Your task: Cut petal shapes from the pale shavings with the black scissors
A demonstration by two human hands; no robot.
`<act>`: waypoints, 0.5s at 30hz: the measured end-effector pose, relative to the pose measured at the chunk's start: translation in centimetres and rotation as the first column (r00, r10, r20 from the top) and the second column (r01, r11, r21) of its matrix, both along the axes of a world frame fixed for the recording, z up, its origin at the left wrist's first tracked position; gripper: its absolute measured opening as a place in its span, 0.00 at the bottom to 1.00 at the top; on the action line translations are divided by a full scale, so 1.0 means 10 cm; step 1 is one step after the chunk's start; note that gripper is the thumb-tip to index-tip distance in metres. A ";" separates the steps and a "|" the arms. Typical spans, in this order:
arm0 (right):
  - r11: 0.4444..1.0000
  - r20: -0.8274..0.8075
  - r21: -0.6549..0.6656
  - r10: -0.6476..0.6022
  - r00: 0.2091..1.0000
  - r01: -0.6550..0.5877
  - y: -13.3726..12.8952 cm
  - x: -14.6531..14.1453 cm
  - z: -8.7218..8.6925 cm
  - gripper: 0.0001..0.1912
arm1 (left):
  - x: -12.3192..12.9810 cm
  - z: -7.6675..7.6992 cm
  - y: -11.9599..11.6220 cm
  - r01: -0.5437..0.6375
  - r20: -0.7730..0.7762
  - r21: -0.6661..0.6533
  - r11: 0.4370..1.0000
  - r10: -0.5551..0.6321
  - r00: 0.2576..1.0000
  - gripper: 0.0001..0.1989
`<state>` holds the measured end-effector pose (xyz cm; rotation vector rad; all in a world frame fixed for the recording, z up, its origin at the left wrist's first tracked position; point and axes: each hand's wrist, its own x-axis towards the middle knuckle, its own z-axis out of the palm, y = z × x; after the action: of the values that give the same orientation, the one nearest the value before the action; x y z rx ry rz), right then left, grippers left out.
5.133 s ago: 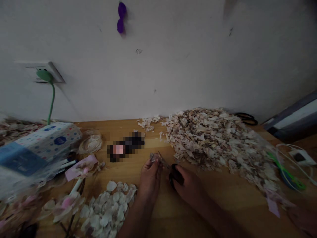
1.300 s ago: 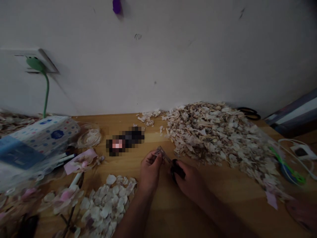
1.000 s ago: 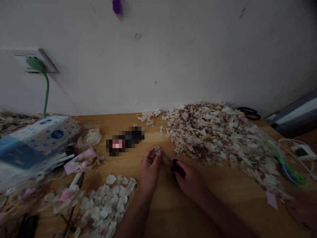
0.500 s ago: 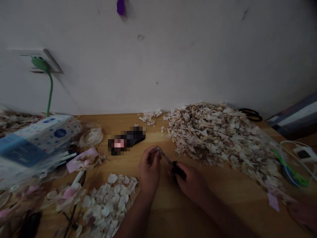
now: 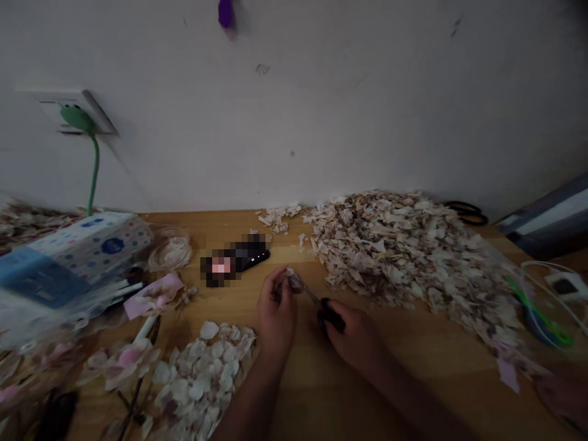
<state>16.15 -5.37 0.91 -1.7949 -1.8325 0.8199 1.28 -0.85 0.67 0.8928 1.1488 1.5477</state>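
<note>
Left hand pinching a small petal at fingertips, low over the counter. Right hand clenched on scissors, blades touching petal from right.

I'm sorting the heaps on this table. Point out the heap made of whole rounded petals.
The small heap at the front left, beside the left hand. Its pieces are whole pale ovals; the big heap on the right is ragged shreds.

Dim, flat light is falling across the scene, leaving colours muted. The left edge is smearing into blur around the tissue box, and wide-angle distortion is bending the counter outward.
</note>
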 end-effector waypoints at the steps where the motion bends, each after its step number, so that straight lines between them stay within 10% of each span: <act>1: 1.000 -0.006 0.010 -0.013 1.000 0.013 0.00 0.00 0.00 0.11 | -0.01 -0.01 0.01 -0.010 -0.004 0.003 1.000 0.010 1.000 0.13; 9: 0.954 -0.506 0.157 -0.146 0.850 0.257 0.00 -0.01 -0.02 0.15 | 0.02 -0.03 -0.05 0.134 -0.251 0.005 0.991 -0.128 0.959 0.10; 15: 0.893 -0.478 0.403 0.019 0.878 0.200 0.10 0.16 -0.06 0.10 | 0.06 -0.07 -0.12 0.391 -0.506 0.087 0.916 -0.297 0.810 0.11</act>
<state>17.79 -4.41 0.36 -1.2459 -1.4487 0.6591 1.86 -2.01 -0.08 1.5953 1.1057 1.1672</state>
